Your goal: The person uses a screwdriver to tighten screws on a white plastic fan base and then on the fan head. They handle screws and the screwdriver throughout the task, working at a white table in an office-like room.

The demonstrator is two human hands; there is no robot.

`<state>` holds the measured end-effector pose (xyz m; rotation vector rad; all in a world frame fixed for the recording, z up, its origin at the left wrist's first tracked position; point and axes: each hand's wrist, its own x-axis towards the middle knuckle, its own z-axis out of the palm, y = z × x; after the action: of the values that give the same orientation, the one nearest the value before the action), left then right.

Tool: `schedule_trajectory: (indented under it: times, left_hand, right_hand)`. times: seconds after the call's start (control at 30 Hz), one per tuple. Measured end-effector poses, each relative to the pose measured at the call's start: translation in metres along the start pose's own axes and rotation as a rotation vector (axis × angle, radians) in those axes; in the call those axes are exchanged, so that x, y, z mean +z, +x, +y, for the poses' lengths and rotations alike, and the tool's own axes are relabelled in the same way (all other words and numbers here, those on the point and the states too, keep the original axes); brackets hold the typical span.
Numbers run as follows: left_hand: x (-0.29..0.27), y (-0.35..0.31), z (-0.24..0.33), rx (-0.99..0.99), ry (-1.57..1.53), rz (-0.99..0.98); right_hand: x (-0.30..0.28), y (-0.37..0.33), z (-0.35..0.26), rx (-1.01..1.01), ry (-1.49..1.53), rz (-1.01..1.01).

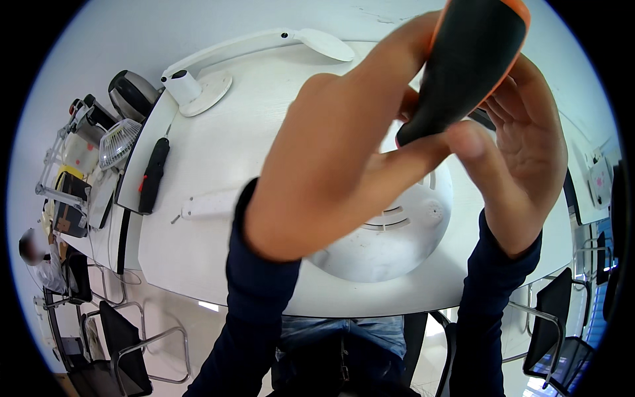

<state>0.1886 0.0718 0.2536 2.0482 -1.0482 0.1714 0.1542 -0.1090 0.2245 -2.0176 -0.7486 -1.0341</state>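
Note:
My left hand (337,139) and my right hand (522,152) are raised high over the table, close to the camera. Between them is a black tool handle with orange edges (466,59), tilted, its upper end cut off by the picture's edge. My left fingers wrap behind it and the left thumb presses its narrow lower end. Curled around its other side, my right hand has its thumb tip by that same end. The tool's working end is hidden. Beneath the hands lies a white rounded housing (377,255) with curved slots, partly covered by my left hand.
A white desk lamp (192,92) stands at the back left of the white table (192,258). A black power screwdriver (154,175) lies at the left, near a white bar-shaped piece (211,205). Further left are a kettle (132,92), a small fan (119,142) and a person (46,264).

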Motion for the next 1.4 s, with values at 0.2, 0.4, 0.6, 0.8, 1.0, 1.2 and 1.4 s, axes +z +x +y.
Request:
schedule_trajectory:
  times: [0.2, 0.4, 0.6, 0.8, 1.0, 1.2, 1.4]
  left_hand:
    - [0.008, -0.002, -0.024, 0.353, -0.242, 0.072]
    - [0.011, -0.010, -0.022, 0.278, 0.126, 0.281]
    - [-0.015, -0.006, -0.026, 0.391, 0.069, 0.083]
    - [-0.014, -0.004, -0.041, 0.399, -0.182, 0.080]
    - [-0.003, -0.010, -0.022, 0.309, 0.200, 0.327]
    - [-0.006, -0.002, -0.021, 0.227, 0.328, 0.307]
    - [-0.019, -0.005, -0.030, 0.330, 0.518, 0.184]
  right_hand:
    - [0.002, 0.002, -0.013, 0.051, 0.054, -0.061]
    - [0.011, 0.001, -0.006, -0.003, 0.043, -0.005]
    - [0.008, -0.002, -0.005, -0.047, 0.065, -0.008]
    - [0.021, 0.003, -0.010, -0.008, 0.011, 0.007]
    - [-0.012, -0.002, -0.017, -0.054, -0.341, -0.069]
    - [-0.170, -0.083, -0.015, 0.121, -1.017, 0.338]
    - [-0.255, -0.339, 0.010, 0.731, -0.508, 1.491]
